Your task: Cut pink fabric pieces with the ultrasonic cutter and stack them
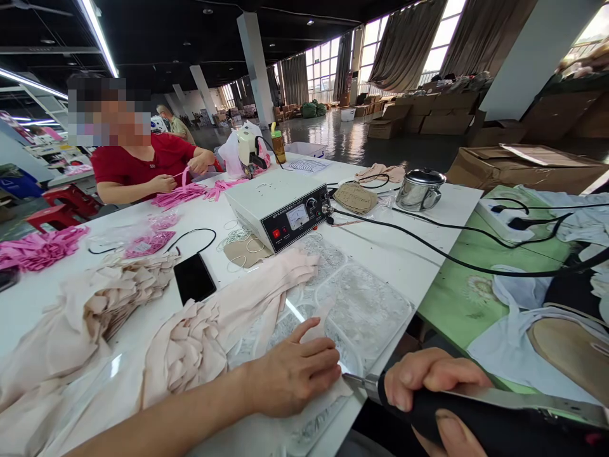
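Observation:
My left hand rests on a pale beige piece of fabric, its fingers spread and lying on the cloth. The cloth is on a clear, patterned plastic mat at the table's front corner. In my right hand is a black-handled tool with a metal tip. That tip touches or nearly touches the cloth beside my left fingers. Left of my hand lies a heap of beige fabric pieces, with another stack of them farther left.
A white control box with a dial stands mid-table, a black cable running right from it. Nearby are a phone and a metal mug. Across the table, a co-worker in a red top handles pink strips.

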`<action>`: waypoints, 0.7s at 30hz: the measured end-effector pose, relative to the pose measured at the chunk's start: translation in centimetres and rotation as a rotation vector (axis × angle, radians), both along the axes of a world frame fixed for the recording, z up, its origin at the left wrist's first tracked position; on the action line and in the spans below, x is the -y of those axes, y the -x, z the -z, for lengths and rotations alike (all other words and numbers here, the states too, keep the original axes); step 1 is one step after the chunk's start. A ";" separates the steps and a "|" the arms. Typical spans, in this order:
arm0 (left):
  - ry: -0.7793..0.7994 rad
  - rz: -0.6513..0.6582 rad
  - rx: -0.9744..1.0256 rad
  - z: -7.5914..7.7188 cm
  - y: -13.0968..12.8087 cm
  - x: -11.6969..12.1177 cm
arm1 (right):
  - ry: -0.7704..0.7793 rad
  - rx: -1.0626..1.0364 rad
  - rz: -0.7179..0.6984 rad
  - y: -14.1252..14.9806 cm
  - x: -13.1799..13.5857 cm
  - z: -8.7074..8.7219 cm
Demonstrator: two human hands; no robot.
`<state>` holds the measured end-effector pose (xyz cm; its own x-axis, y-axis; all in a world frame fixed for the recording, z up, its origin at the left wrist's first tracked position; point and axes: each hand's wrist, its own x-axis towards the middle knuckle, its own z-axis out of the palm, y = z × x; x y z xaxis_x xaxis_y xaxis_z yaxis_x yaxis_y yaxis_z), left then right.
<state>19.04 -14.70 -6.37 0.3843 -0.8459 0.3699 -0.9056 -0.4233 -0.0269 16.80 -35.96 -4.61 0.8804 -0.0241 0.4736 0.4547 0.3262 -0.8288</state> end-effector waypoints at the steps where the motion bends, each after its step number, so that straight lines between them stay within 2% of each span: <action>1: -0.003 -0.001 -0.001 0.0 0.0 0.0 | 0.004 0.021 -0.004 0.0 0.0 0.0; 7: -0.012 -0.021 -0.031 0.3 0.2 -0.1 | -0.006 0.012 0.005 -0.2 0.3 -0.2; 11: 0.008 -0.041 -0.075 0.3 0.4 -0.4 | -0.102 -0.046 0.030 0.3 0.8 -0.2; 17: 0.020 -0.073 -0.094 -0.5 1.3 -1.4 | -0.091 -0.070 -0.079 0.8 1.4 0.7; 21: -0.023 -0.070 -0.113 -1.1 2.2 -1.9 | -0.029 -0.065 -0.131 0.7 1.8 1.1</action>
